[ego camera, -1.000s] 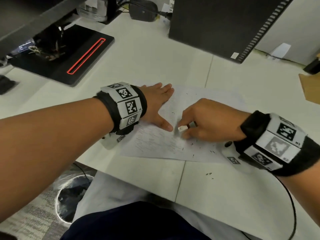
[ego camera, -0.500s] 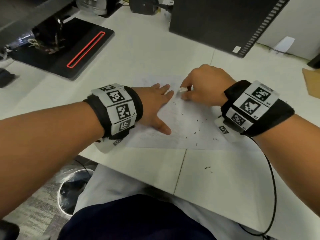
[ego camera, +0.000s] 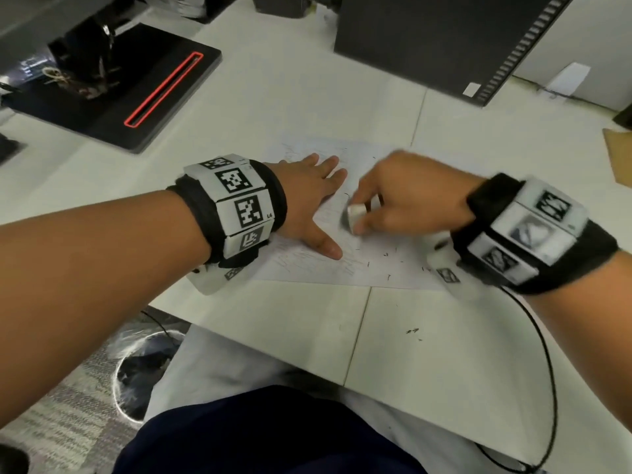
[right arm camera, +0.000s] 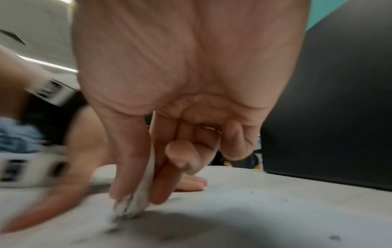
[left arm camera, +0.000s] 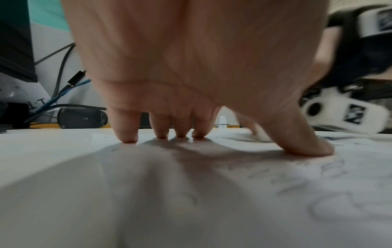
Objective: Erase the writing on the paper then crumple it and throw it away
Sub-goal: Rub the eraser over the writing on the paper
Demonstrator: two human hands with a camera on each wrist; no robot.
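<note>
A white sheet of paper [ego camera: 372, 268] with faint pencil writing lies flat on the white desk [ego camera: 307, 97]. My left hand [ego camera: 314, 200] presses flat on its left part, fingers straight and thumb spread [left arm camera: 305, 142]. My right hand [ego camera: 386, 203] pinches a small white eraser [ego camera: 354, 215] between thumb and fingers and holds its tip against the paper just right of the left hand. In the right wrist view the eraser [right arm camera: 135, 201] touches the sheet with dark crumbs around it. Eraser crumbs [ego camera: 386, 258] dot the paper's near right part.
A black monitor base with a red line [ego camera: 143, 90] stands at the far left, a black computer case [ego camera: 444, 39] at the back. A lined waste bin [ego camera: 140, 371] stands on the floor below the desk's left edge. A cable [ego camera: 543, 371] trails from my right wrist.
My right hand with the eraser went from mid-sheet up to the paper's far edge and has now come back toward me, beside the left thumb. The left hand stays pressed in place.
</note>
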